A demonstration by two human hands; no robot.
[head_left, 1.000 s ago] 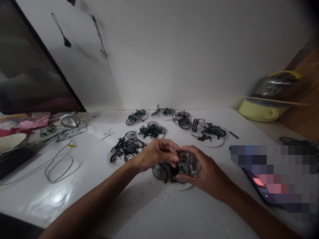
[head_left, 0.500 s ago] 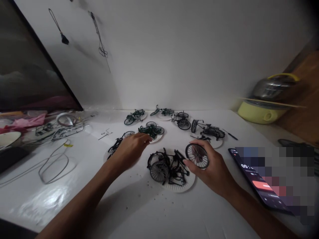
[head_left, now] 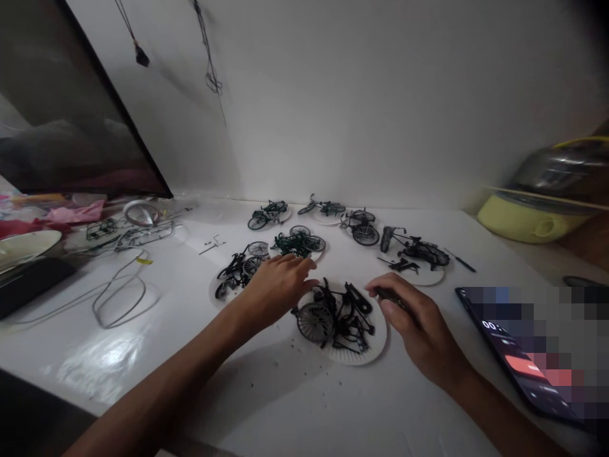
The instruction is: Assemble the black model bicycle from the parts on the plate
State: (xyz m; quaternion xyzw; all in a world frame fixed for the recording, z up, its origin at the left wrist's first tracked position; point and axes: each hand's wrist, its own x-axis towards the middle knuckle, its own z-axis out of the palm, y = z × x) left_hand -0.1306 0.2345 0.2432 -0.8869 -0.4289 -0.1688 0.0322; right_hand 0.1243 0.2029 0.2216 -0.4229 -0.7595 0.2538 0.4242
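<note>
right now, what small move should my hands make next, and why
Probably lower your left hand to steady the black bicycle parts on the nearest paper plate: it looks empty and close to them, while your right hand grips a wheel, seen nearly edge-on.

Our left hand (head_left: 280,284), which touched the wheel (head_left: 392,296) a second ago, is now away from it; since half a second ago it has come nearer the bike parts (head_left: 314,322) on the front plate (head_left: 354,360). In our right hand (head_left: 421,320) we have turned that wheel nearly edge-on. Our view has shifted, cutting off the yellow pot (head_left: 518,219)
</note>
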